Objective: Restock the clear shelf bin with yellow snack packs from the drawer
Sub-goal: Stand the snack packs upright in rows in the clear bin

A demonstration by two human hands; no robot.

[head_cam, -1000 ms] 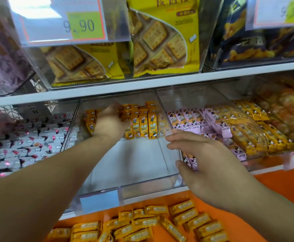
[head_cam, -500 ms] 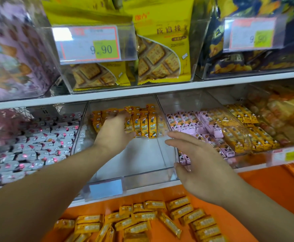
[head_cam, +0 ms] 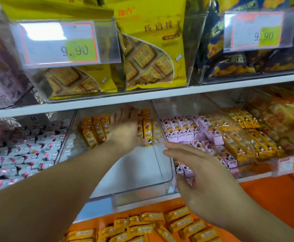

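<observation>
The clear shelf bin (head_cam: 141, 186) sits on the middle shelf, its front half bare. A row of yellow snack packs (head_cam: 94, 131) stands upright at its back. My left hand (head_cam: 123, 130) reaches deep into the bin, fingers straight and pressed flat against the row of packs. My right hand (head_cam: 200, 173) hovers at the bin's front right corner, fingers spread and relaxed, holding nothing. More yellow snack packs (head_cam: 142, 227) lie loose in the orange drawer (head_cam: 273, 198) below the shelf.
Left of the bin lies a bin of silver-wrapped snacks (head_cam: 20, 154). To its right is a bin of pink packs (head_cam: 191, 131), then orange packs (head_cam: 238, 135). The shelf above holds yellow cracker bags (head_cam: 151, 55) and price tags (head_cam: 60, 42) close overhead.
My left hand has pushed farther back, up against the yellow packs. My right hand stays by the bin's front right corner. The camera has tilted up and moved closer.
</observation>
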